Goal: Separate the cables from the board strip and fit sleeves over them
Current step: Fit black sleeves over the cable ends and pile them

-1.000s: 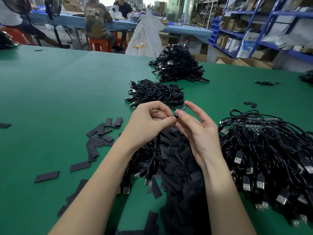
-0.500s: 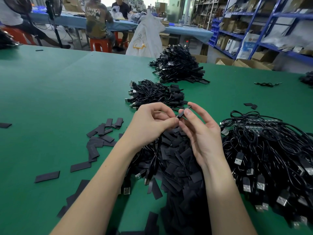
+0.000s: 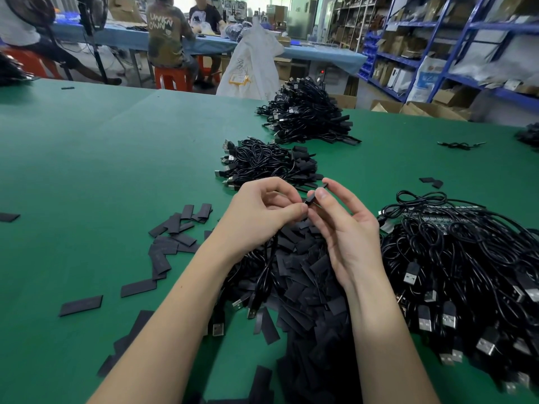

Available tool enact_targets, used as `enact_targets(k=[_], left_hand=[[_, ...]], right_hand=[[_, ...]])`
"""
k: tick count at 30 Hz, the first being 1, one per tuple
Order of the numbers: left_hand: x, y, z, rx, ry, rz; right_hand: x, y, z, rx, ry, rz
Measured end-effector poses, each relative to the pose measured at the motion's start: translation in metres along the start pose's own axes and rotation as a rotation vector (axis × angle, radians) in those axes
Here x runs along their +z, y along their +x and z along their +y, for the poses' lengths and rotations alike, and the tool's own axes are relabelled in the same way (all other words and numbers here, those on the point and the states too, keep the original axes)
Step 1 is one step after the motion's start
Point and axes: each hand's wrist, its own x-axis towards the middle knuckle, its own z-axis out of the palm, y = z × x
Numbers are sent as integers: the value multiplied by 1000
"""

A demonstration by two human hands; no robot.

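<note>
My left hand [image 3: 259, 214] pinches the end of a thin black cable [image 3: 267, 268] that hangs down from it to the table. My right hand [image 3: 345, 228] holds a small flat black sleeve [image 3: 315, 194] between thumb and forefinger, right at the cable's tip. Both hands hover above a heap of loose black sleeves [image 3: 309, 281]. To the right lies a big tangle of black USB cables [image 3: 466, 281] with a dark board strip [image 3: 431, 212] on its far side.
Two piles of sleeved cables [image 3: 271, 164] [image 3: 306, 112] sit further back on the green table [image 3: 87, 170]. Scattered sleeves [image 3: 172, 240] lie to the left. People sit at a blue table behind; blue shelves stand at the right.
Both hands have stayed close together. The sleeve in my right hand has tilted up and shows more clearly above the fingertips.
</note>
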Motion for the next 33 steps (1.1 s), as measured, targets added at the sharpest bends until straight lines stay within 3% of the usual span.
enact_targets(k=[18, 27, 33], left_hand=[[-5, 1, -5, -19, 90, -21], [-10, -1, -5, -36, 304, -120], [-6, -2, -4, -33, 253, -161]], right_hand=[[0, 1, 1, 24, -4, 18], [-6, 2, -2, 13, 14, 67], [-11, 4, -8, 50, 0, 68]])
